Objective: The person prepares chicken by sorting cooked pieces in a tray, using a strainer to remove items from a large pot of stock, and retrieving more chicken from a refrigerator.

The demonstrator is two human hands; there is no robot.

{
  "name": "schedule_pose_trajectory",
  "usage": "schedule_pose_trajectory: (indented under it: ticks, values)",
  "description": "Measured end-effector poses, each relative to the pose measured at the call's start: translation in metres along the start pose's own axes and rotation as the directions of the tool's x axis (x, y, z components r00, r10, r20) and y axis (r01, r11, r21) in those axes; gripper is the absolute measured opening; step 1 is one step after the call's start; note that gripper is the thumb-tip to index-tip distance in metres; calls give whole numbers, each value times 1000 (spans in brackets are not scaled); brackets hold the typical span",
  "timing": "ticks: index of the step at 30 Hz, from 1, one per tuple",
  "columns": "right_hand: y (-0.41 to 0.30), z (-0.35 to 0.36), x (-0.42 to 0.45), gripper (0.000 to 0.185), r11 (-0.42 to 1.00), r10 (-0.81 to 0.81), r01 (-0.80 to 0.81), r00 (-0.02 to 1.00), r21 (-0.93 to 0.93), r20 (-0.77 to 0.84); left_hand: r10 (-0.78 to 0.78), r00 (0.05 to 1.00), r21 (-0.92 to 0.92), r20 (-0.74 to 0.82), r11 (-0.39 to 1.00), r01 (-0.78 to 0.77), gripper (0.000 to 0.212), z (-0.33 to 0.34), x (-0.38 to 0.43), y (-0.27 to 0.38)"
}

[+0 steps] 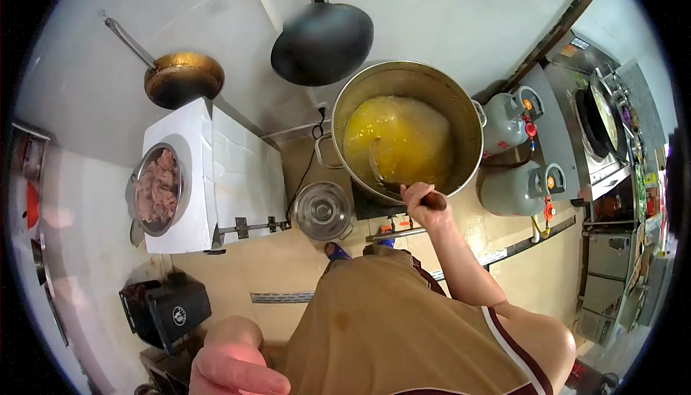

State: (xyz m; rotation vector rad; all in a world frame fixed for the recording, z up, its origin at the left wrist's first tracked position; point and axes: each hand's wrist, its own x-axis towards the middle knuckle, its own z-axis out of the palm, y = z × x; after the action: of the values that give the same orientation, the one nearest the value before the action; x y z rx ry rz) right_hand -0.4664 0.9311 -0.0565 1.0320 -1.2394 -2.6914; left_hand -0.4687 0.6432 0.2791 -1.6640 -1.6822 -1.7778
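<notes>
My right hand (424,205) grips the wooden handle (435,201) of a long metal cooking utensil, a ladle or spatula. Its metal end dips into cloudy yellow, oily liquid (397,136). A large steel stockpot (399,71) holds this liquid, and my hand is over its near rim. My left hand (240,368) is close to the camera at the lower left, cut off by the picture's edge. One finger shows across it; whether it holds anything is hidden.
Two grey gas cylinders (507,190) stand right of the pot. To the left, a steel bowl of raw meat (157,190) sits on a white chest (245,174). A glass lid (323,210) lies near the pot. Two woks (324,44) hang on the wall. A black bin (178,308) stands lower left.
</notes>
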Motion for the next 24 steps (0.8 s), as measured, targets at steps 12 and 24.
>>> schedule_pose_trajectory:
  ticks: [12, 24]
  values:
    - [-123, 59, 144, 15, 725, -491, 300, 856, -620, -161, 117, 993, 289, -23, 952, -106, 50, -13, -3, 8]
    - [-120, 37, 162, 23, -399, -373, -418, 887, -816, -272, 48, 967, 311, -250, 950, 33, 20, 4, -13, 12]
